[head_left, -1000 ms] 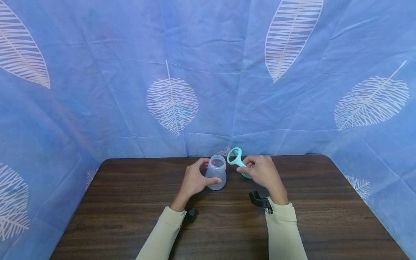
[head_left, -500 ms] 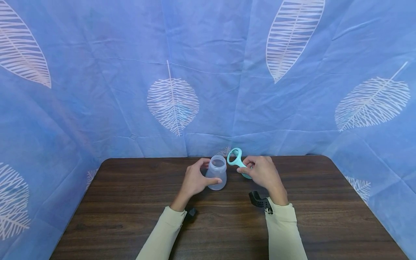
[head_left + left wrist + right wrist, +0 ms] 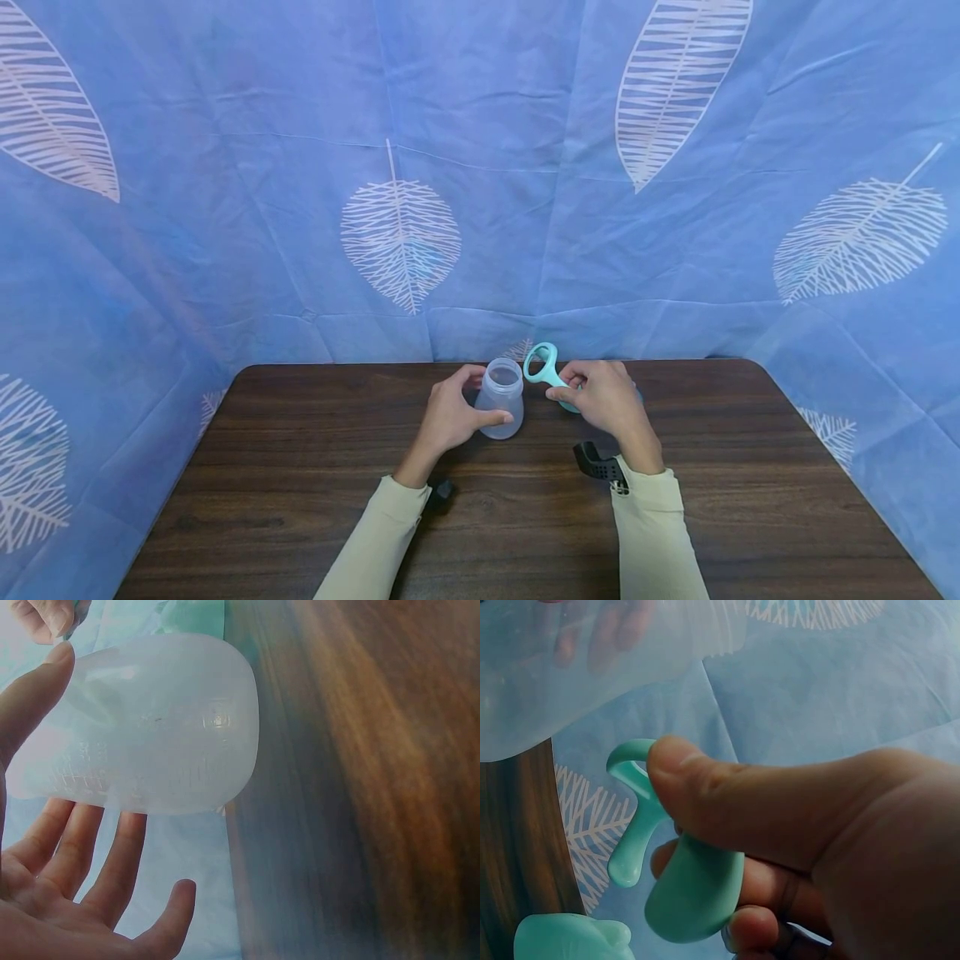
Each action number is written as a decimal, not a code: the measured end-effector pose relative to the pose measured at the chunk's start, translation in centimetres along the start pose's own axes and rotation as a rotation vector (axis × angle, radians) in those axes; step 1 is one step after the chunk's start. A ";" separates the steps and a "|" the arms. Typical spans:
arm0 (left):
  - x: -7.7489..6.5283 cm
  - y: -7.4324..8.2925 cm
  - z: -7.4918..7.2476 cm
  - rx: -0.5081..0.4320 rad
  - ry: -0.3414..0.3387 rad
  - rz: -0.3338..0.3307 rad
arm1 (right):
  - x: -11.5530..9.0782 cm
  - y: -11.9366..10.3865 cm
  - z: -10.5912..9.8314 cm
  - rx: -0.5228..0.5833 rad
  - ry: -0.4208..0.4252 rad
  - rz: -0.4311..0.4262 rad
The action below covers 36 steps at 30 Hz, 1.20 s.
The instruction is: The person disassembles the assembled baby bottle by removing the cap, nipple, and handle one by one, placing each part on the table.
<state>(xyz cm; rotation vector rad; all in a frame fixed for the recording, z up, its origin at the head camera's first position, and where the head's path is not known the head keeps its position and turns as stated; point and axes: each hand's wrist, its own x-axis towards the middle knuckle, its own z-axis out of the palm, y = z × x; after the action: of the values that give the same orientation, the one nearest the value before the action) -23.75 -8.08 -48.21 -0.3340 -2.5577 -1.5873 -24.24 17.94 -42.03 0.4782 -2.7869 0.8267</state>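
Observation:
My left hand point(image 3: 450, 412) grips a translucent baby bottle point(image 3: 501, 423) between thumb and fingers. The bottle is upright with its threaded mouth uncovered; raised measuring marks show on its wall in the left wrist view. Just to the right, my right hand point(image 3: 607, 397) pinches a mint-green bottle handle point(image 3: 552, 367), a ring with two curved grips. The handle's ring is tilted up beside the bottle's neck, apart from it. One grip point(image 3: 694, 892) juts below the thumb in the right wrist view, and the fingers hide part of the handle.
A rounded mint-green object point(image 3: 570, 937), cut off by the frame, shows low in the right wrist view. The dark wooden table point(image 3: 510, 533) ends at a blue leaf-patterned cloth point(image 3: 480, 250). Dark straps point(image 3: 596, 462) circle both wrists.
Both hands keep their holds on the bottle and handle almost in place. A small bluish edge now shows behind the right hand in the head view.

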 end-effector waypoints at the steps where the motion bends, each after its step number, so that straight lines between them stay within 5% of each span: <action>1: 0.0 0.0 0.0 0.001 -0.001 0.000 | 0.0 0.0 0.0 0.000 -0.002 -0.001; 36: 0.1 0.1 0.0 -0.009 -0.011 -0.007 | 0.4 0.3 0.3 -0.005 -0.063 0.067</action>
<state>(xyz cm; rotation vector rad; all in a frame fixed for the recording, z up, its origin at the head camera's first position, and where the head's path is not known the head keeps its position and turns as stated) -23.78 -8.04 -48.14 -0.3365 -2.5628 -1.6047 -24.72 17.93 -42.33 0.4191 -2.8760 0.8323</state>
